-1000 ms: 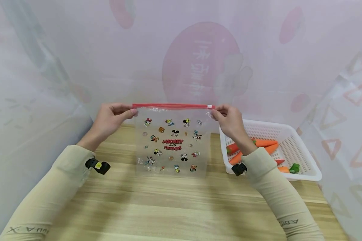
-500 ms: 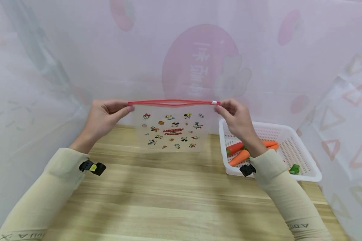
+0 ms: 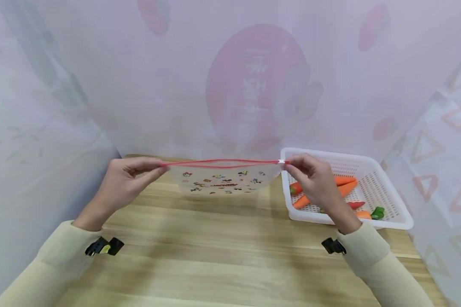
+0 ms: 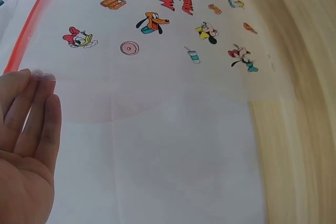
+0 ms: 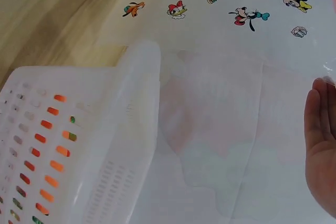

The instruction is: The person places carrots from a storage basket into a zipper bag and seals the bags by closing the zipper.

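Note:
A see-through zip bag [image 3: 224,181] printed with cartoon characters hangs between both hands, its red zip edge uppermost. The mouth of the bag is slightly parted in the middle. My left hand [image 3: 128,183] pinches the left end of the zip edge between thumb and fingers. At the other end my right hand [image 3: 315,179] pinches the corner, close beside the white slider [image 3: 281,161]. In the left wrist view the left hand [image 4: 29,135] grips the bag's corner under the red strip. The right wrist view shows only part of the right hand [image 5: 323,140] at its edge.
A white perforated basket [image 3: 392,192] stands at the right, partly behind the right hand. Carrots [image 3: 345,187] and a red pepper [image 3: 357,205] lie in it. The wooden table [image 3: 215,256] meets printed white cloth walls [image 3: 169,106] at the back and sides.
Both hands have come lower and slightly apart, carrying the bag down. The bag has tilted, so its printed face looks shorter, and its mouth has parted a little.

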`<state>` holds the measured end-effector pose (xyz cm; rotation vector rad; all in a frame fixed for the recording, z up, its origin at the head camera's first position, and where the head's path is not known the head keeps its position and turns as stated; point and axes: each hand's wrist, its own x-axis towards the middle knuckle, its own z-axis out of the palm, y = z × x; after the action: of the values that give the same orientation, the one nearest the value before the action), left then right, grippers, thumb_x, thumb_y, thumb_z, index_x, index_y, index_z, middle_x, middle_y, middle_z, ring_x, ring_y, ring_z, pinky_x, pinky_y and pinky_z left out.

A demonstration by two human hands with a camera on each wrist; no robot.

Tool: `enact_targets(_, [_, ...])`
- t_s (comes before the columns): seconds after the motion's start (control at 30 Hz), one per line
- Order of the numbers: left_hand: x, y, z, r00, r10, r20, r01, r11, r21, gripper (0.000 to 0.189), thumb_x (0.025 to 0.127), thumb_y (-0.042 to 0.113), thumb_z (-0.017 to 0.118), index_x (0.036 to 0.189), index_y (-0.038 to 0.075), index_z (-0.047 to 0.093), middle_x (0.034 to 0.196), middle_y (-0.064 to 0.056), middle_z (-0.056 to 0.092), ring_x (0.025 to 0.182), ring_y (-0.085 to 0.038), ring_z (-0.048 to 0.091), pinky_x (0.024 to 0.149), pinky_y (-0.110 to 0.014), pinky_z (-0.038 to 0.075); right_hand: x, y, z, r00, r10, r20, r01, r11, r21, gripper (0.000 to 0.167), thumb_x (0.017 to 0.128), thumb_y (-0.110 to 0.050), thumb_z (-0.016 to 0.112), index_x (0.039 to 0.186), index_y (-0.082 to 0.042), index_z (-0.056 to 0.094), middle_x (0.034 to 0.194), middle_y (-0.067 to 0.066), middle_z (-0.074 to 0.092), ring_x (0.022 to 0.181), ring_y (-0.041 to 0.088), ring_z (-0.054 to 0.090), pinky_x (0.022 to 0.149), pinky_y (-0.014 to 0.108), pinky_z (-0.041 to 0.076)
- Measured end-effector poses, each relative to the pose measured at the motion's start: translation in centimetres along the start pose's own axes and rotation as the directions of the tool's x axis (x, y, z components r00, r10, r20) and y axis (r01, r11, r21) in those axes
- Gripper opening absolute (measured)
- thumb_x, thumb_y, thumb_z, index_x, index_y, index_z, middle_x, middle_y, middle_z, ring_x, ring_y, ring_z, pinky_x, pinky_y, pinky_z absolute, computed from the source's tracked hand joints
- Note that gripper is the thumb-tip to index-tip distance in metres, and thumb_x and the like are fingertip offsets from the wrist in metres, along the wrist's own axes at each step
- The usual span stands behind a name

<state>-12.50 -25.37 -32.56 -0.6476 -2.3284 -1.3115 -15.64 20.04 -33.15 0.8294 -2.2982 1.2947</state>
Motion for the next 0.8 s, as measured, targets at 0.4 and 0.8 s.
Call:
enact_targets(0.4, [-4.9,-1.6,0.6,0.998,0.043,0.047,-0.040,0.997,-0.071,0.027,0.087,-0.015,0.074,0.103,0.005,0.082,0.103,0.016,0.080,0.095,0.001,0.076,0.080,-0.014,0.060,-4.0,0.0,1.4,0.994,-0.090,0.061,0.087,0.995,0.050,0.024,0.089,0.013,0.073,0.106,-0.004,0.076,0.098,0.010,0.078,0.079,0.002,0.066,0.067,0.016,0.054])
enact_targets(0.8, [-8.1,-2.8,0.8,0.982,-0.078,0.170,0.097,0.989,-0.110,0.024,0.091,-0.008,0.075,0.105,0.010,0.082,0.098,0.001,0.083,0.089,-0.004,0.077,0.071,-0.018,0.060,-6.9,0.1,2.8,0.986,-0.046,0.159,0.038,0.998,0.051,0.025,0.089,0.009,0.076,0.104,-0.011,0.075,0.096,0.005,0.078,0.089,0.001,0.072,0.086,0.017,0.061])
